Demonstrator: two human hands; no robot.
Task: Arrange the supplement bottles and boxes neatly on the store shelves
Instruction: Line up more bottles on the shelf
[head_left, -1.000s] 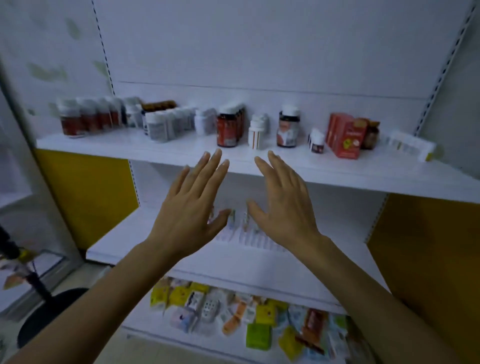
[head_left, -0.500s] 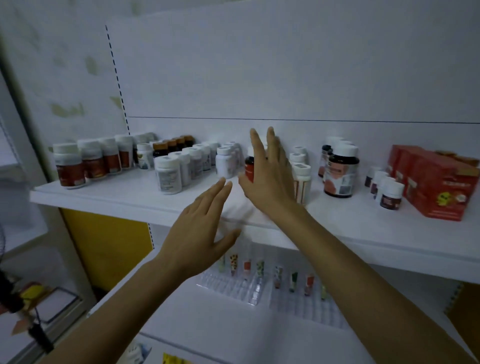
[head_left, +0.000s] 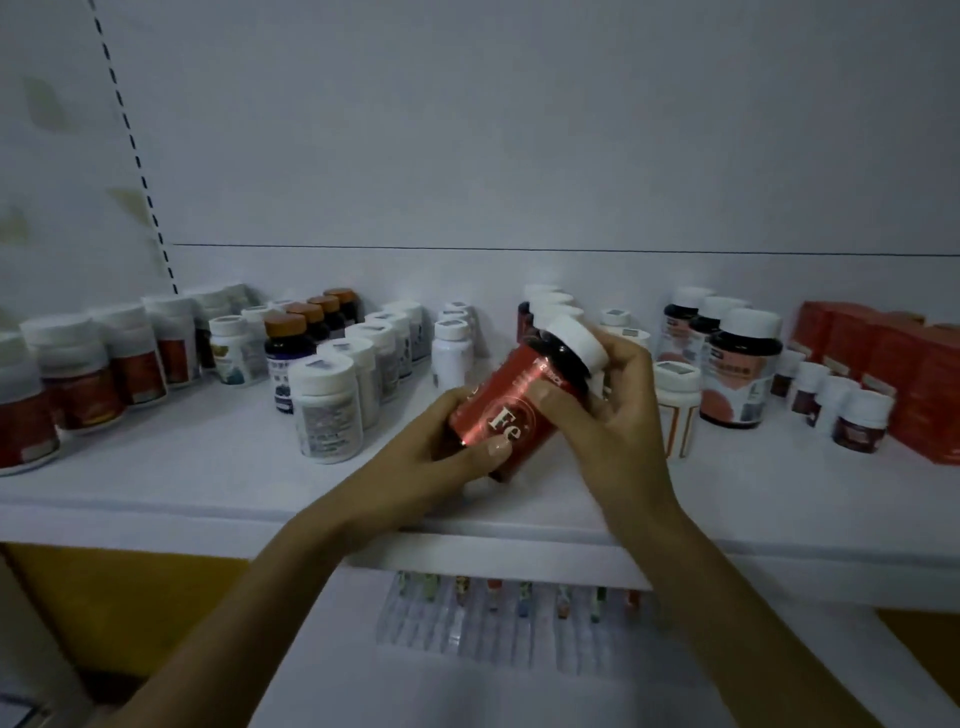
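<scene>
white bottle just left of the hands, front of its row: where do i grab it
Take the white bottle round its body, coming from the front: it stands upright at the head of its row, nothing in front of it, another bottle close behind.

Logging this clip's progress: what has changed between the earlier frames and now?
Both hands were open and empty. Now the left hand and right hand hold the red-labelled bottle, lifted off the shelf and tilted. The other bottles and red boxes stand as before.
</scene>
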